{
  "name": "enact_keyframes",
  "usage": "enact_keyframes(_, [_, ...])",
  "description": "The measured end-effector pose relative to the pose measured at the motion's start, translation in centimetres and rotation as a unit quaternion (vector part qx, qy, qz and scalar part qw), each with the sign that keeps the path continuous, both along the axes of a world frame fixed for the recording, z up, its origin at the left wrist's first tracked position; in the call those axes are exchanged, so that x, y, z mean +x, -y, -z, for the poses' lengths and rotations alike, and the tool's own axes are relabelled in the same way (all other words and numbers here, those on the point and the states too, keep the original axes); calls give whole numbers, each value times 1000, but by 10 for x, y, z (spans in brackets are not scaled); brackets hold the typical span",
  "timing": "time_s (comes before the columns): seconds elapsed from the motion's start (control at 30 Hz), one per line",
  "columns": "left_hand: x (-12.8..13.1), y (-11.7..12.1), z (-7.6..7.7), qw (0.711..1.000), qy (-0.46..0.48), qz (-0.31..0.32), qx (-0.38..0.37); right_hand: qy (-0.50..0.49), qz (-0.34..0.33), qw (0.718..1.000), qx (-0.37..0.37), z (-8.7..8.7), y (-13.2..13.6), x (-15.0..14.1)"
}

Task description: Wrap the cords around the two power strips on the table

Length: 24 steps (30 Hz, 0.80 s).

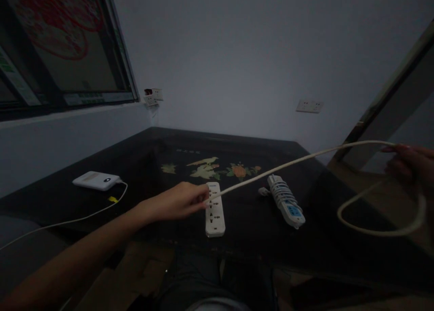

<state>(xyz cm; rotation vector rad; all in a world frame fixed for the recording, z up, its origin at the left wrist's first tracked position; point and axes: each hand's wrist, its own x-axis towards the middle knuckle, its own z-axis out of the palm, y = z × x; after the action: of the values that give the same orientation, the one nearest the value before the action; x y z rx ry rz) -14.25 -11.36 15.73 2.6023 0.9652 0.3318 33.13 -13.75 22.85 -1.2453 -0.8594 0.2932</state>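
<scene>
on table (244,225) | left: corded device (95,180) | middle: power strip (215,211) | right: cord-wrapped strip (285,200) | behind table: wall socket (309,106)

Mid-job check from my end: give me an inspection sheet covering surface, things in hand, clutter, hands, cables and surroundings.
Surface: dark table with bird-and-flower picture.
Things in hand: pale cord, stretched between both hands; power strip by the left hand.
Clutter: second power strip, white device, small yellow piece.
Hands: left hand pinches the cord; right hand holds it farther along.
Cables: pale cord loops below the right hand; second strip's cord wrapped round it; device's thin cable runs left.
Surroundings: window, wall sockets.
</scene>
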Motion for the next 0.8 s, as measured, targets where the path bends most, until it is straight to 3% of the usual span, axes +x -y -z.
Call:
enact_keyframes(0.1, [9,11,28,998,-22,26,-58,-75,-76,992,-73,2,-4,-31])
enact_keyframes(0.2, [9,10,56,997,-11,-2,-80,-55,-134,986,-84,9,-7,-55])
enact_keyframes(0.3, [7,1,73,993,18,-41,-106,-22,-151,984,-95,16,-10,-69])
enact_keyframes(0.53, [22,-13,91,982,78,-81,-151,29,-228,967,-113,33,-12,-89])
enact_keyframes(0.8, [27,-16,96,983,62,-106,-136,70,-286,946,-138,67,-24,-119])
